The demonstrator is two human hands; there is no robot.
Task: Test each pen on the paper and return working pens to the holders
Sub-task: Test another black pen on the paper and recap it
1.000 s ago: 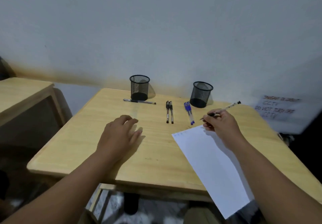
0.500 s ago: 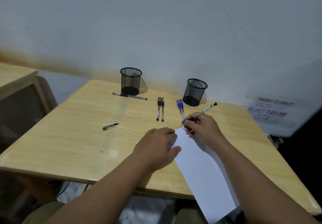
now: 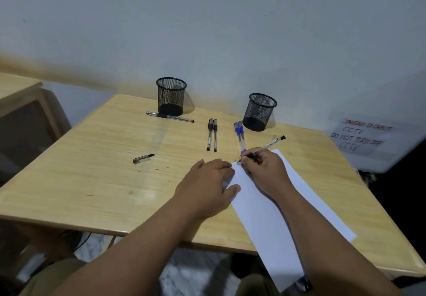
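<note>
My right hand (image 3: 265,171) grips a clear black pen (image 3: 272,143), its tip touching the top left corner of the white paper (image 3: 276,222). My left hand (image 3: 207,187) lies flat with fingers spread, pressing the paper's left edge to the table. A pen cap (image 3: 143,158) lies loose to the left. Two black pens (image 3: 212,137) and two blue pens (image 3: 239,135) lie side by side in the middle. Another pen (image 3: 169,117) lies in front of the left mesh holder (image 3: 171,96). The right mesh holder (image 3: 260,111) stands near the blue pens.
The wooden table (image 3: 92,180) stands against a pale wall. The paper hangs over the near table edge. A second wooden table (image 3: 16,88) is at the far left. A handwritten CCTV notice (image 3: 362,137) sits at the right.
My left hand has left the pen cap on the table and moved right onto the paper. My right hand has brought the pen down to the paper's corner.
</note>
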